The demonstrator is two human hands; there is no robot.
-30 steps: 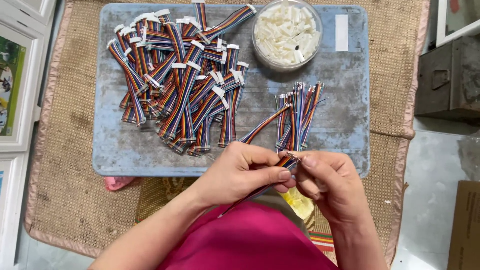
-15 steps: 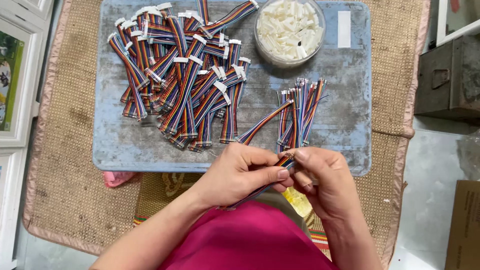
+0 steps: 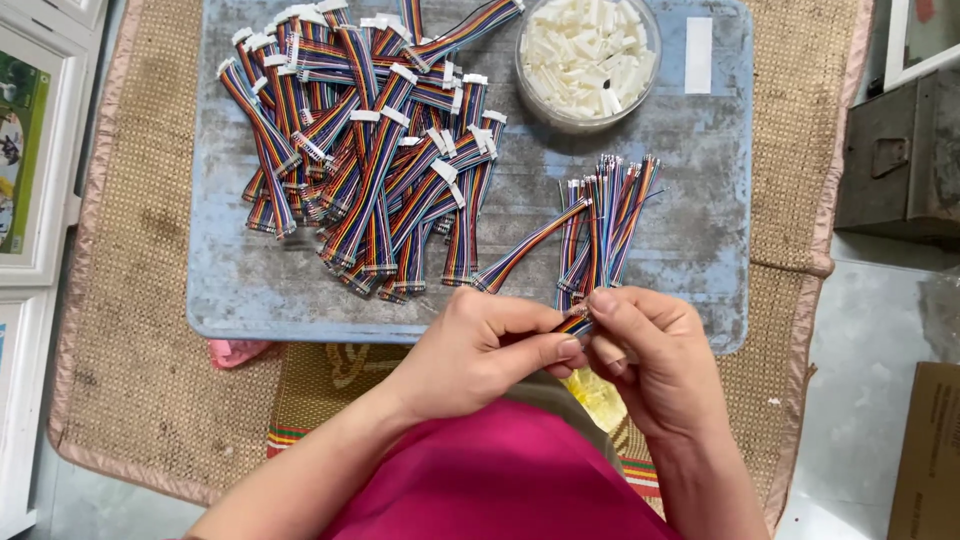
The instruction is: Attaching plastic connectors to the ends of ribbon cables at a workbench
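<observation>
My left hand (image 3: 478, 348) and my right hand (image 3: 648, 352) meet just below the near edge of a worn blue-grey board (image 3: 240, 280). Together they pinch the end of one short rainbow ribbon cable (image 3: 574, 324), most of it hidden between the fingers. Just beyond my hands lies a small bundle of similar cables with bare ends (image 3: 603, 222). A big heap of rainbow cables fitted with white connectors (image 3: 365, 150) covers the board's left half. A clear round bowl of white plastic connector housings (image 3: 588, 55) stands at the far edge.
The board rests on a woven straw mat (image 3: 130, 300) with a pink border. Picture frames (image 3: 25, 150) lie at the left, a dark metal box (image 3: 900, 160) at the right, a cardboard box (image 3: 925, 450) at the lower right. Something yellow (image 3: 595, 395) lies under my right hand.
Both hands have stayed together on the cable end, with only small finger shifts. The view has drifted slightly, so the board sits a little higher in the picture.
</observation>
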